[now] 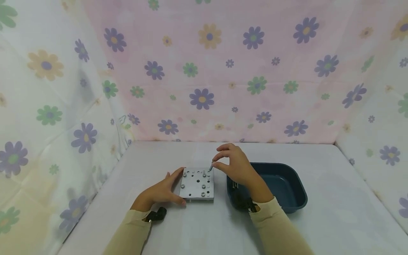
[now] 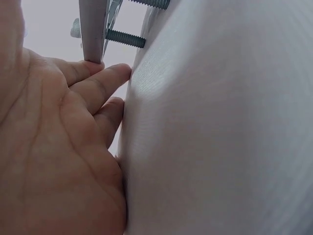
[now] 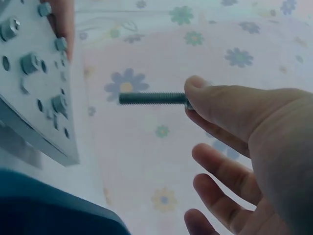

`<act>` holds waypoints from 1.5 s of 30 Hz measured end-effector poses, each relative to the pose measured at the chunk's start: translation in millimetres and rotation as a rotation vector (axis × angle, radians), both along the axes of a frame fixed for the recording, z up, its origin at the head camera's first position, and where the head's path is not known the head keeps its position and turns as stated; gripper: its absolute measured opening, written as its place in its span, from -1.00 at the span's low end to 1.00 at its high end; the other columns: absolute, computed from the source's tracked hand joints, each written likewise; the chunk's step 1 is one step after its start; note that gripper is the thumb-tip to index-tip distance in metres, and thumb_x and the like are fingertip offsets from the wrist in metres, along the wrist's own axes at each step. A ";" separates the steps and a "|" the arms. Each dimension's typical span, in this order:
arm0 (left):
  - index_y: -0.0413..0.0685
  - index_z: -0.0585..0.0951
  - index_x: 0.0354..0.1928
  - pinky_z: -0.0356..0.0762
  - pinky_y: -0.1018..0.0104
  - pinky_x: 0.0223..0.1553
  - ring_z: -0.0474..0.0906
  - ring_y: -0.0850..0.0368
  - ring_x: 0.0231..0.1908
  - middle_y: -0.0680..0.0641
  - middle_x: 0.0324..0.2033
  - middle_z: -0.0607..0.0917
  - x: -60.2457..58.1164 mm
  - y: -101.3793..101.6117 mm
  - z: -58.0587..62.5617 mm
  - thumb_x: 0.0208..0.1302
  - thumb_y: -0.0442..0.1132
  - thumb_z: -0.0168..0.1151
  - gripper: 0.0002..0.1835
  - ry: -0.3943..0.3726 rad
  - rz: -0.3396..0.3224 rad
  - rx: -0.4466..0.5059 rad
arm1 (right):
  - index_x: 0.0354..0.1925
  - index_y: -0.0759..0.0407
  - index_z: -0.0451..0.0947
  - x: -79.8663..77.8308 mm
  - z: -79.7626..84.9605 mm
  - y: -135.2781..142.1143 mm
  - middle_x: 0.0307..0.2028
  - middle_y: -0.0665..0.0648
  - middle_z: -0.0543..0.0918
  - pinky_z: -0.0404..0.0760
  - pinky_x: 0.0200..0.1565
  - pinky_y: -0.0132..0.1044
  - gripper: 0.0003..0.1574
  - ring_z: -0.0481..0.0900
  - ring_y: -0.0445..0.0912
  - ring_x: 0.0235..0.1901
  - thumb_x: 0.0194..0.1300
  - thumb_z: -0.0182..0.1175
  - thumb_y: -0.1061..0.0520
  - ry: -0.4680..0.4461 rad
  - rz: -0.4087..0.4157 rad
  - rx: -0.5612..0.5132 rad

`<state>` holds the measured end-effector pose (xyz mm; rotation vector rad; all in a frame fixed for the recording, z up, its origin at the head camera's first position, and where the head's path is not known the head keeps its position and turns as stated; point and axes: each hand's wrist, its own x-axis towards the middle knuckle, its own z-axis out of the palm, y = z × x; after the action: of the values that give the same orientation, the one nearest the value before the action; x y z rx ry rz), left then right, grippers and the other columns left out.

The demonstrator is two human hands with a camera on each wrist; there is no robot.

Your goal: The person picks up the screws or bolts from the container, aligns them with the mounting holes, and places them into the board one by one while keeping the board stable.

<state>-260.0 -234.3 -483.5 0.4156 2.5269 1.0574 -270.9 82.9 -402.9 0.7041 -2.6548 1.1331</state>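
Note:
A silver metal plate (image 1: 192, 191) with many holes sits on the table, slightly raised. Several socket-head bolts (image 1: 203, 186) stand in it, and in the left wrist view a threaded shank (image 2: 126, 38) pokes out of its underside. My left hand (image 1: 159, 191) grips the plate from the left, thumb along the near edge and fingers at the far left corner. Between thumb and index finger my right hand (image 1: 237, 166) pinches another bolt (image 3: 151, 98) by its head. Its threaded end points down at the plate's far right corner; the other right fingers are spread.
A dark blue plastic tray (image 1: 302, 191) stands right of the plate, partly under my right forearm. The white table (image 1: 334, 198) is bordered by flower-printed cloth (image 1: 223, 78) at the back and sides. A black wrist camera (image 1: 157, 214) hangs at my left cuff.

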 end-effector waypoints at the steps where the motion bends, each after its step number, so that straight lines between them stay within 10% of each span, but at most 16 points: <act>1: 0.32 -0.09 0.68 -0.44 -0.49 0.48 -0.60 -0.42 0.58 0.01 0.68 -0.12 -0.1 -0.4 -0.4 -0.29 0.17 0.73 0.51 -0.006 0.004 -0.005 | -0.22 -0.14 0.81 0.8 -1.4 -3.4 0.25 0.05 0.57 0.50 0.29 0.18 -0.93 0.43 0.11 0.35 0.32 0.45 -0.03 -0.008 -0.010 -0.006; 45: 0.38 -0.03 0.67 -0.18 -0.52 0.48 -0.44 -0.39 0.61 0.00 0.67 -0.07 -1.1 0.5 -2.3 -0.29 0.29 0.70 0.47 -0.008 0.041 -0.061 | -0.20 -0.12 0.86 21.8 -29.8 -62.3 0.12 0.01 0.65 0.53 0.23 0.13 -0.88 0.49 0.13 0.24 0.29 0.46 -0.04 -0.096 -0.148 0.014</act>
<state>-261.1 -233.8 -485.8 0.3429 2.5638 0.9921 -249.0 20.5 -432.7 0.4575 -2.7441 1.1361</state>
